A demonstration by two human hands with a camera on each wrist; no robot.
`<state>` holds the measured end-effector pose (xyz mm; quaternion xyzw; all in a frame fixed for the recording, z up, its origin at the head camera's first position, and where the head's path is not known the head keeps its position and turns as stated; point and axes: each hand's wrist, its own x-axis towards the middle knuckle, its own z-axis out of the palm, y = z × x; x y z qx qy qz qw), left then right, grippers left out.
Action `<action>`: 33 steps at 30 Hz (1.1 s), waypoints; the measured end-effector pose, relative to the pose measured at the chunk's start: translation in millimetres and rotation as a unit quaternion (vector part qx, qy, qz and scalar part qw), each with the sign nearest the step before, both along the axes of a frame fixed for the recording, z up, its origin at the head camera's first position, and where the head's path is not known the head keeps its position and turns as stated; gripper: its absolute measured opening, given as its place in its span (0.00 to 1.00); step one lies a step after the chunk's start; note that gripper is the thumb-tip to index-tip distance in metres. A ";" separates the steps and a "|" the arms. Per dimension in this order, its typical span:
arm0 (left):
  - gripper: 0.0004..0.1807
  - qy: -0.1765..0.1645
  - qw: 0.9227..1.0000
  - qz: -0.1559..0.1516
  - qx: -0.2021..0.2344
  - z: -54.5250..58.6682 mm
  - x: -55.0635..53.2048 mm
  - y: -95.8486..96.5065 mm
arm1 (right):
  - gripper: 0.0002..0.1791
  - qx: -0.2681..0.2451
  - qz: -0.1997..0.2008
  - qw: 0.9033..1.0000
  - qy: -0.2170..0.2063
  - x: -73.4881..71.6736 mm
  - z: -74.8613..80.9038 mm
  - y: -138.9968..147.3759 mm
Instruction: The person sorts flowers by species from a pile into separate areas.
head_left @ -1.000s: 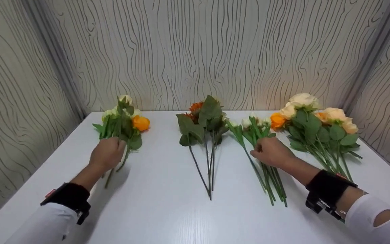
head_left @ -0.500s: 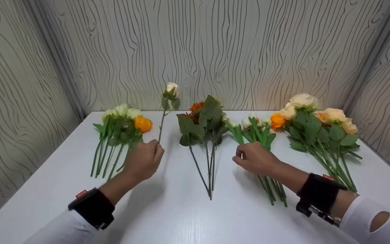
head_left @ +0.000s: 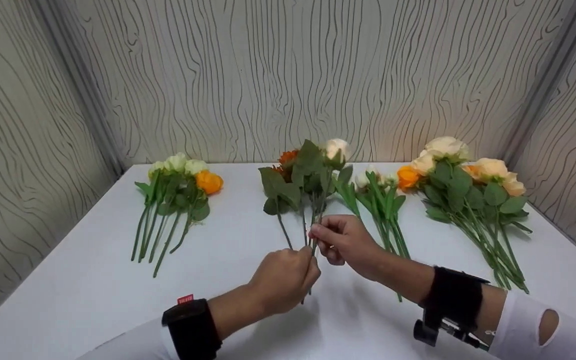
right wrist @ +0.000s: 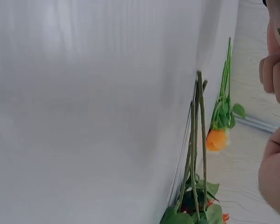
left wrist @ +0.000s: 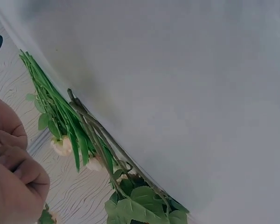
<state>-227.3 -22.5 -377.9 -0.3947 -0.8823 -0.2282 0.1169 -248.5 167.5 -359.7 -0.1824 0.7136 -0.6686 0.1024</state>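
Note:
A white rose [head_left: 337, 150] stands tilted over the middle bunch, overlapping its leaves in the head view. My left hand [head_left: 285, 275] grips the rose low on its stem, fingers curled. Just above it, my right hand [head_left: 345, 240] pinches the same stem between thumb and forefinger. Behind both hands lies the middle bunch [head_left: 280, 187], with big green leaves, rust-orange flowers and thin stems pointing toward me. The left wrist view catches my left hand [left wrist: 18, 186] at its edge; the right wrist view shows my right hand [right wrist: 276, 170] at its border. The rose's bloom is hidden in both.
On the left of the white table [head_left: 93, 280] lies a bunch of pale green flowers [head_left: 175, 162] with one orange bloom [head_left: 209, 182]. White tulips [head_left: 380, 197] lie right of the middle bunch. Peach roses [head_left: 445, 147] spread at the far right. Patterned panels [head_left: 288, 80] enclose the back and sides.
My left hand has lifted the white rose from the left bunch and carried it right to the middle bunch. My right hand has moved left from the tulips to the rose's stem.

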 end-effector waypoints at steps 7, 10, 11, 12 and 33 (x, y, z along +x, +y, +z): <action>0.13 -0.010 1.000 -0.004 -0.006 -0.1 0.8 2.0 | 0.10 -0.008 -0.005 1.000 -0.010 1.8 0.4 2.1; 0.15 -0.036 0.999 -0.003 -0.002 0.8 -0.1 0.1 | 0.11 -0.006 -0.007 1.000 -0.011 0.7 1.1 3.6; 0.15 -0.043 0.999 0.001 0.000 1.4 -0.8 -1.0 | 0.11 -0.005 -0.009 1.000 -0.010 0.2 1.5 4.3; 0.16 -0.049 0.999 0.006 0.002 2.0 -1.8 -2.4 | 0.11 -0.005 -0.011 1.000 -0.008 -0.2 2.1 5.2; 0.23 -0.049 0.953 0.300 -0.024 1.6 -84.4 -155.1 | 0.15 0.110 -0.177 0.976 0.054 -24.0 9.8 122.7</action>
